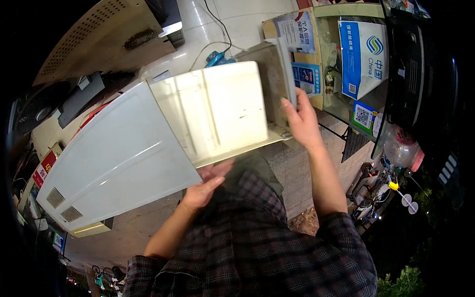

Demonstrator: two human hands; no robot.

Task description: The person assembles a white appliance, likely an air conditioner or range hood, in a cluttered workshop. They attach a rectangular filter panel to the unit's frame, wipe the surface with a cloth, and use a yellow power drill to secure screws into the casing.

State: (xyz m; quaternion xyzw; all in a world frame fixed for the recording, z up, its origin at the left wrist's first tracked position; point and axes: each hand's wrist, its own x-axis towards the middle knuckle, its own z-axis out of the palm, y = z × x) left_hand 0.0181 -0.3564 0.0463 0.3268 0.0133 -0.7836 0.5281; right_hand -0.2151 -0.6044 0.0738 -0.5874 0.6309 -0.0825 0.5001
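I hold a cream plastic casing panel [217, 106] up in front of me, tilted. My left hand [204, 184] supports its lower edge from underneath, palm up. My right hand [301, 119] grips its right end, next to a grey inner part [271, 74] of the panel. Under the panel, to the left, lies a long white appliance housing [114, 158] with vent slots near its left end.
A perforated beige panel [94, 39] lies at the upper left. A blue tool [217, 59] with a cable sits on the tiled floor behind the panel. A glass counter [346, 64] with posters stands at the upper right, a dark appliance [420, 74] beyond it.
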